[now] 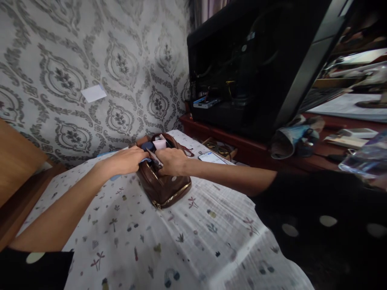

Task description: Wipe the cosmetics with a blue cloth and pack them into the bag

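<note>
A small brown leather bag [165, 187] with gold zips lies on a white bedsheet [181, 237] printed with small figures. The bag's top is open, with a white card [159, 143] and a dark blue item [147, 145] showing inside. My left hand [128, 160] is closed at the bag's left rim, over a bit of light blue cloth. My right hand [172, 161] is closed on the bag's top edge, pinching a thin dark flap or zip edge. Both hands touch the bag and almost meet above it.
A phone [211, 158] lies on the sheet right of the bag. A dark red shelf [242, 141] behind holds a black open cabinet [256, 68], a crumpled mask [287, 141] and clutter. Patterned wallpaper [90, 60] lies behind; a wooden headboard [15, 161] stands at left.
</note>
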